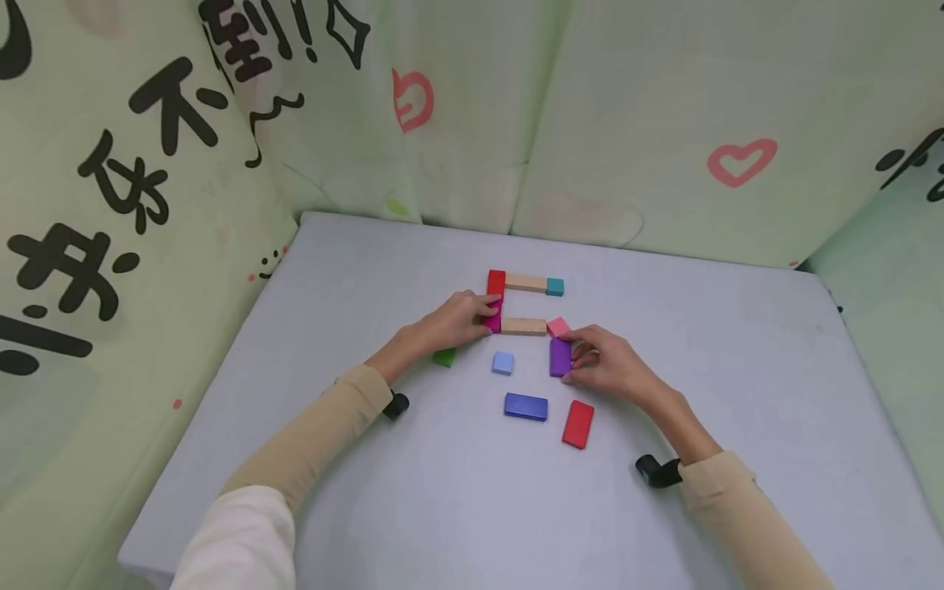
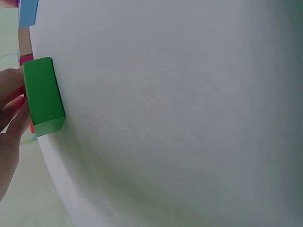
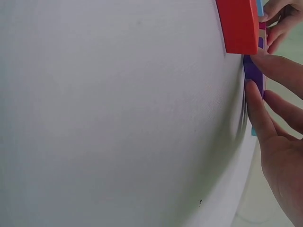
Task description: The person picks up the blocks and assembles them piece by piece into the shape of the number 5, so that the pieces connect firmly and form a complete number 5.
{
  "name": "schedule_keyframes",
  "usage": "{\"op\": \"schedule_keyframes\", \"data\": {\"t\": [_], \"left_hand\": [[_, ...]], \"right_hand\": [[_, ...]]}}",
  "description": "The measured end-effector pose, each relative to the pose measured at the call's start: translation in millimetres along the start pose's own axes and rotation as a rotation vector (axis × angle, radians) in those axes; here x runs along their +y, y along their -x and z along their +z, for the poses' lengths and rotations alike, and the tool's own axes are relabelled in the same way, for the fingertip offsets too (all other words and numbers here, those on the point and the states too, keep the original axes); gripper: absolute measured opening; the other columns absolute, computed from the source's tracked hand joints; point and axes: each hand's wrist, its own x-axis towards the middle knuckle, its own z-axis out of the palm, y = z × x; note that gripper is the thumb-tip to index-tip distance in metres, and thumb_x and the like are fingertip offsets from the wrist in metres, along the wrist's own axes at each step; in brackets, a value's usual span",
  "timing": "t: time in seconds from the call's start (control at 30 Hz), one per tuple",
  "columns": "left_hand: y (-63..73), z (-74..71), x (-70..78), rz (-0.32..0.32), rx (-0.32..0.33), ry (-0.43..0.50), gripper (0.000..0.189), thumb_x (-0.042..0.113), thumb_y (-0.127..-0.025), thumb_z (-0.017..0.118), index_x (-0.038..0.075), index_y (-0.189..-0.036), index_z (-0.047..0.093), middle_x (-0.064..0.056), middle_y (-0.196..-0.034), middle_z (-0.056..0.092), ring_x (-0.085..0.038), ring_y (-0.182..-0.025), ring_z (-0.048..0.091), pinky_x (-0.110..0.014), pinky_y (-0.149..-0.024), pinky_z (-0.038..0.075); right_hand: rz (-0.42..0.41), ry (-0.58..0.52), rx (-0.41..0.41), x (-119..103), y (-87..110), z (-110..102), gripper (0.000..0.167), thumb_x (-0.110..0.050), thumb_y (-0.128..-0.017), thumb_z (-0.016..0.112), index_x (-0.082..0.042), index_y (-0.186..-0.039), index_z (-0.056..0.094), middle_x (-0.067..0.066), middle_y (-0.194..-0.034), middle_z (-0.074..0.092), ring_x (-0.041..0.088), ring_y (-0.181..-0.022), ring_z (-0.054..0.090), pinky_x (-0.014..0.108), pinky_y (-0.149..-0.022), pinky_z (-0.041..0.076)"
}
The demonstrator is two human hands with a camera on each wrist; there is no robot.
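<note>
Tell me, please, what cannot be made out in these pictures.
Head: part of the magenta block, covered by the left hand.
Left wrist: light blue block, cut off by the top edge.
Right wrist: part of the purple block, behind the right hand; red block, cut off by the top edge.

Two red blocks [image 1: 578,424], two wooden blocks [image 1: 526,283], seven blocks of other colours [image 1: 526,406]
</note>
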Motion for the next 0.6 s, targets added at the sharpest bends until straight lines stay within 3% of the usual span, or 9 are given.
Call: {"op": "schedule_keyframes", "data": {"t": [0.23, 0.6], "left_hand": [[0.5, -2.0, 1.0, -0.003, 0.004, -0.003, 0.046, 0.017, -0.095, 0.075, 0.005, -0.138, 0.062, -0.008, -0.158, 0.049, -0.026, -0.125, 0.058, -0.028, -0.097, 0.054], [0.2, -1.7, -0.6, -0.001, 0.000, 0.015, 0.047, 0.017, -0.095, 0.075, 0.005, -0.139, 0.061, -0.008, -0.158, 0.049, -0.028, -0.130, 0.056, -0.029, -0.101, 0.053]], "right_hand": [[0.032, 0.011, -0.001, 2.7, 1.4, -5.1, 0.062, -0.010, -0.085, 0.083, -0.002, -0.141, 0.058, 0.017, -0.121, 0.062, 0.033, -0.108, 0.066, 0.049, -0.096, 0.058], [0.056, 0.015, 0.003, 5.9, 0.7, -6.0, 0.066, -0.012, -0.085, 0.085, 0.000, -0.142, 0.055, 0.019, -0.121, 0.061, 0.033, -0.108, 0.066, 0.050, -0.096, 0.058]]}}
